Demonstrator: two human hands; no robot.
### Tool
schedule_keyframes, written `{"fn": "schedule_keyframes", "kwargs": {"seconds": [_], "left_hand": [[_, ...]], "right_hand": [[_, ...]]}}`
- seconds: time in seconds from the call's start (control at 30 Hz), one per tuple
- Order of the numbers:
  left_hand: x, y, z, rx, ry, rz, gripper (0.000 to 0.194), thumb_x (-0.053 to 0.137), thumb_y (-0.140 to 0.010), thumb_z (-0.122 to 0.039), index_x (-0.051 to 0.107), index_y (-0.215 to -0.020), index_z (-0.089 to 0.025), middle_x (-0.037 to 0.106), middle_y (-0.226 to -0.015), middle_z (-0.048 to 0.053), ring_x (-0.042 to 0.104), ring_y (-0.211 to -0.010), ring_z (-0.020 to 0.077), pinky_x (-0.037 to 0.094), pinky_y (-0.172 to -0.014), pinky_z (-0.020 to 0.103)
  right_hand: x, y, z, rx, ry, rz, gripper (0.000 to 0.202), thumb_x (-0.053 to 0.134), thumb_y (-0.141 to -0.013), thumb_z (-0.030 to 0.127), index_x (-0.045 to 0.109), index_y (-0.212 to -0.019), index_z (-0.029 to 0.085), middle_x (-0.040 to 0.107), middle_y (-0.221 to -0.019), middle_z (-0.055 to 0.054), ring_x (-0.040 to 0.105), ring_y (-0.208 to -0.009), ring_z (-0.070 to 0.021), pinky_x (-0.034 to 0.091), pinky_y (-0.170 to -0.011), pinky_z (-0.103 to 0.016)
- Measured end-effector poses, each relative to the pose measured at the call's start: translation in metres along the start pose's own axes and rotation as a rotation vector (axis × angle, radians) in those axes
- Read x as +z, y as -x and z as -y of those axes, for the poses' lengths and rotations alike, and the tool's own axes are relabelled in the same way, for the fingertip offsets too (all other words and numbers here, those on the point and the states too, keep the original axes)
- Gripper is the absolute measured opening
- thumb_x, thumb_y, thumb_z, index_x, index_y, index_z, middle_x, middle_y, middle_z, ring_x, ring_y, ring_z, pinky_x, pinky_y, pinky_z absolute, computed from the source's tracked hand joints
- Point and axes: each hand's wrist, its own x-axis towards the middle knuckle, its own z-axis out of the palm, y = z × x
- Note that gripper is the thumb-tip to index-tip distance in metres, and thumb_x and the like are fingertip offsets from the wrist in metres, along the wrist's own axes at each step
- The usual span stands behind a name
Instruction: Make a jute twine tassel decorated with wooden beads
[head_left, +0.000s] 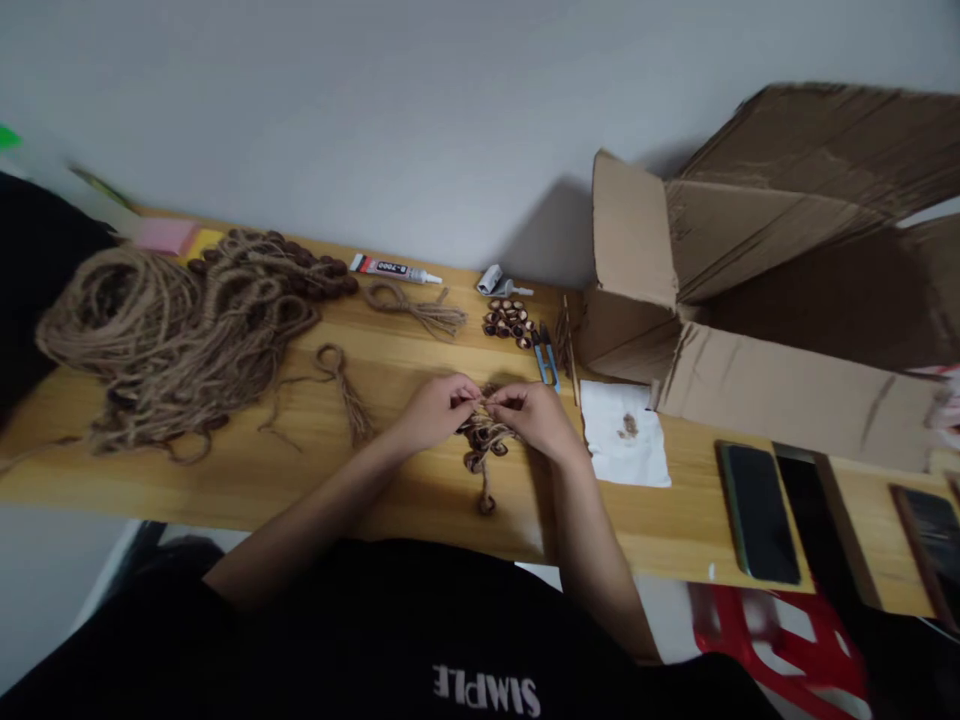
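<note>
My left hand (441, 412) and my right hand (535, 415) meet over the wooden table, thumbs and forefingers pinched close together. Between them they grip a knotted piece of twine (487, 436) with dark brown bead-like pieces on it. Its lower end trails toward me and finishes in a small dark ring shape. The exact strand under my fingertips is too small to make out. Just beyond my hands lie several brown cut nutshell-like pieces (508, 320) with pale rims. Blue-handled thread snips (546, 360) rest beside them. Left of my left hand is a looped twine tassel (345, 390).
A large twine heap (217, 330) covers the table's left. Toward the wall lie a glue tube (394, 269), a crumpled tube (495, 283) and a twine bundle (416, 308). Rightward are a stained white tissue (622, 455), an open cardboard box (780, 390) and a phone (759, 512).
</note>
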Motion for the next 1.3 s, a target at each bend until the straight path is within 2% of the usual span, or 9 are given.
{"fn": "schedule_keyframes", "kwargs": {"seconds": [0.17,0.27,0.43,0.57,0.67,1.0,1.1,1.23,1.3], "left_hand": [[-0.001,0.003,-0.002,0.063,-0.078,0.005,0.012,0.054,-0.074,-0.009,0.064,-0.078,-0.014,0.070,-0.076,0.003,0.065,-0.071,0.0141,0.052,-0.069,0.026],[-0.007,0.015,-0.006,0.180,-0.271,-0.069,0.017,0.051,-0.077,-0.008,0.065,-0.083,-0.016,0.070,-0.081,0.004,0.064,-0.073,0.0153,0.052,-0.071,0.028],[-0.042,0.036,-0.015,0.446,-0.605,-0.194,0.013,0.049,-0.085,-0.015,0.062,-0.085,-0.016,0.067,-0.081,0.006,0.062,-0.075,0.0180,0.050,-0.071,0.031],[-0.074,0.024,-0.025,0.527,-0.778,-0.224,0.014,0.048,-0.088,-0.017,0.062,-0.087,-0.016,0.067,-0.082,0.006,0.062,-0.077,0.0179,0.049,-0.071,0.030],[-0.081,-0.001,-0.036,0.571,-0.938,-0.169,0.017,0.048,-0.088,-0.017,0.064,-0.094,-0.017,0.068,-0.091,0.007,0.061,-0.085,0.0206,0.047,-0.075,0.033],[-0.043,-0.084,-0.062,1.030,-1.372,0.264,0.030,0.038,-0.095,-0.019,0.059,-0.116,-0.014,0.064,-0.106,0.012,0.054,-0.100,0.0236,0.040,-0.082,0.037],[-0.027,-0.096,-0.058,1.204,-1.431,0.316,0.032,0.038,-0.096,-0.017,0.054,-0.124,-0.015,0.061,-0.120,0.011,0.052,-0.110,0.0224,0.037,-0.090,0.036],[-0.007,-0.099,-0.050,1.353,-1.473,0.386,0.027,0.040,-0.096,-0.018,0.061,-0.113,-0.014,0.062,-0.122,0.009,0.053,-0.112,0.0199,0.036,-0.094,0.033],[-0.002,-0.100,-0.047,1.387,-1.502,0.352,0.026,0.040,-0.096,-0.019,0.062,-0.110,-0.013,0.063,-0.121,0.009,0.055,-0.110,0.0201,0.037,-0.093,0.033]], "right_hand": [[0.000,0.001,0.004,-0.033,0.049,0.002,0.014,0.062,-0.078,0.018,0.075,-0.077,0.018,0.073,-0.072,-0.002,0.062,-0.064,-0.0131,0.040,-0.060,-0.022],[0.000,0.002,0.010,0.001,0.163,-0.025,0.016,0.062,-0.078,0.016,0.076,-0.082,0.021,0.075,-0.079,-0.003,0.066,-0.071,-0.0163,0.041,-0.064,-0.024],[0.000,0.002,0.016,0.057,0.212,-0.024,0.017,0.061,-0.079,0.015,0.077,-0.084,0.021,0.076,-0.086,-0.004,0.069,-0.080,-0.0185,0.043,-0.068,-0.025],[0.001,0.001,0.015,0.069,0.175,-0.031,0.019,0.061,-0.076,0.011,0.076,-0.080,0.021,0.076,-0.086,-0.003,0.069,-0.081,-0.0178,0.043,-0.068,-0.025],[0.000,0.000,0.014,0.076,0.151,-0.042,0.019,0.061,-0.075,0.011,0.077,-0.081,0.021,0.076,-0.087,-0.003,0.069,-0.083,-0.0179,0.043,-0.069,-0.024],[0.000,-0.002,0.007,0.009,0.013,-0.046,0.016,0.063,-0.072,0.007,0.076,-0.074,0.017,0.075,-0.079,-0.003,0.067,-0.074,-0.0147,0.042,-0.066,-0.022],[-0.001,-0.004,0.006,-0.003,-0.015,-0.045,0.016,0.063,-0.071,0.007,0.076,-0.075,0.015,0.075,-0.081,-0.006,0.067,-0.076,-0.0150,0.043,-0.066,-0.022],[0.000,-0.005,0.004,0.031,-0.013,-0.040,0.016,0.064,-0.069,0.007,0.077,-0.076,0.015,0.076,-0.082,-0.008,0.068,-0.077,-0.0169,0.044,-0.066,-0.022],[0.001,-0.005,0.002,0.040,-0.013,-0.042,0.018,0.064,-0.068,0.007,0.077,-0.078,0.015,0.076,-0.083,-0.008,0.069,-0.078,-0.0177,0.044,-0.066,-0.023]]}}
